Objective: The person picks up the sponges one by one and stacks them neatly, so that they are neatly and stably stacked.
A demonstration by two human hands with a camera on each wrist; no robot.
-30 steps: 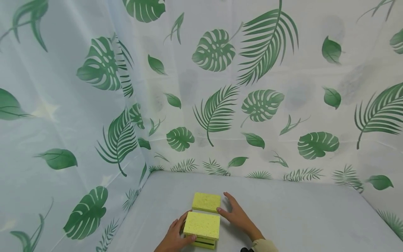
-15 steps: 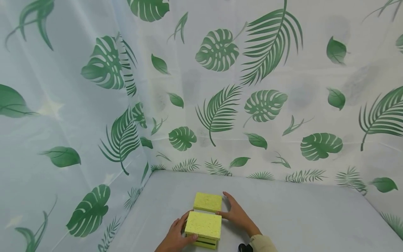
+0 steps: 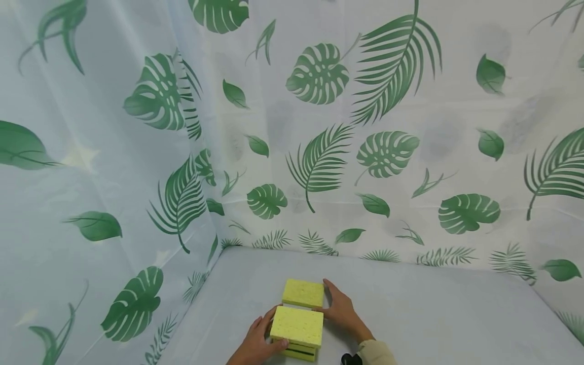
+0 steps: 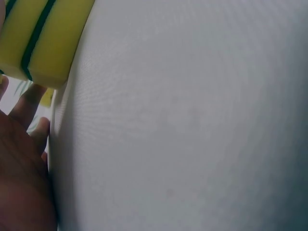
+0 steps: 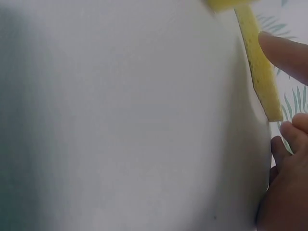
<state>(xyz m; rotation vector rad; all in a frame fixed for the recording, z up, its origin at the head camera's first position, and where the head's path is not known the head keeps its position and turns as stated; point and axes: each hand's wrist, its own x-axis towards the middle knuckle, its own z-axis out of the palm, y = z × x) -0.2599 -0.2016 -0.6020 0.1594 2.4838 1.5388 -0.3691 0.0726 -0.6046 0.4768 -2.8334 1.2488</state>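
Note:
A stack of yellow sponges (image 3: 297, 324) with dark green scouring layers stands near the front of the table. My left hand (image 3: 257, 340) grips its left side, thumb on the near face and fingers behind. In the left wrist view, the stack's sponges (image 4: 55, 48) show their green layers beside the hand (image 4: 21, 159). Just beyond the stack, a single yellow sponge (image 3: 303, 292) lies flat. My right hand (image 3: 342, 310) holds its right end, thumb at the near edge and index finger by the far corner. The right wrist view shows the thumb (image 5: 286, 54) against this sponge (image 5: 262, 72).
The pale tabletop (image 3: 410, 309) spreads to the right of the hands. Behind it hangs a white leaf-print curtain (image 3: 328, 167), with another side (image 3: 91, 187) on the left. A small black object (image 3: 351, 359) sits beside the right sleeve (image 3: 377, 352).
My right hand has closed in on the far sponge, its thumb sliding left along the near edge and its index finger nearing the corner. The left hand keeps its grip; the view has shifted slightly.

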